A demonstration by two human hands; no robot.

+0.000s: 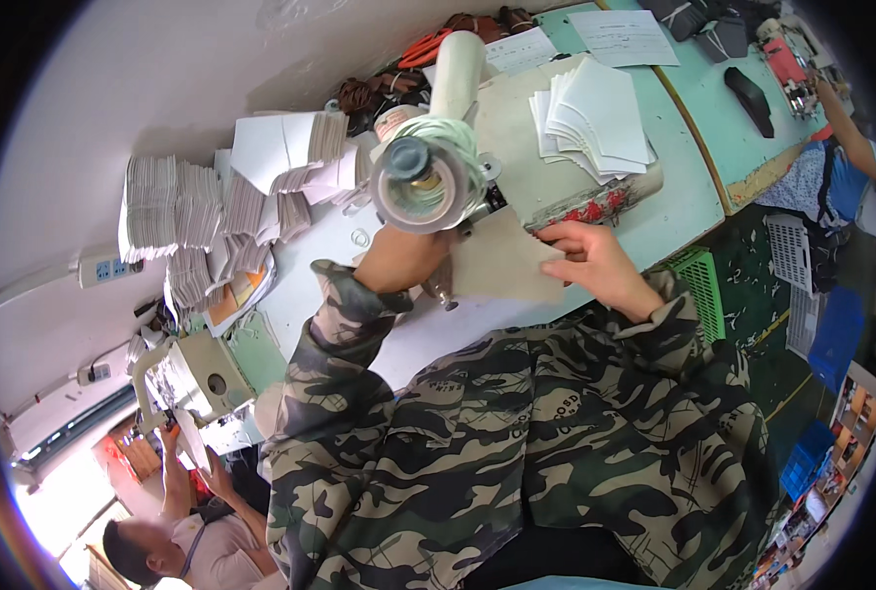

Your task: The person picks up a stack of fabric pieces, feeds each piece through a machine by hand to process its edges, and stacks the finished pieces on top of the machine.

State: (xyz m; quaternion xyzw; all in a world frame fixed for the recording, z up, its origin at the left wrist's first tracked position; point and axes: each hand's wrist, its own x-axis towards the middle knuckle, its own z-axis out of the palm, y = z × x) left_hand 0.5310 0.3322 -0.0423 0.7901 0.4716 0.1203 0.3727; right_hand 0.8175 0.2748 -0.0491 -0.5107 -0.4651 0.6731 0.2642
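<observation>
A pale beige flat piece (505,258) lies at the working end of a sewing machine (512,133), in front of me. My right hand (600,267) grips its right edge between thumb and fingers. My left hand (403,260) is at the piece's left side, close against the machine; its fingers are hidden behind the machine's head and a round spool holder (420,187). Pale green cord (462,147) is wound about that holder. On top of the machine's body lies a fanned stack of white cut pieces (600,118).
Tall stacks of white pieces (187,206) stand along the wall at left. Brown bundles (359,93) and orange-handled scissors (428,46) lie at the back. A green crate (698,290) is beside the table at right. Co-workers sit at machines at lower left (197,383) and far right (792,74).
</observation>
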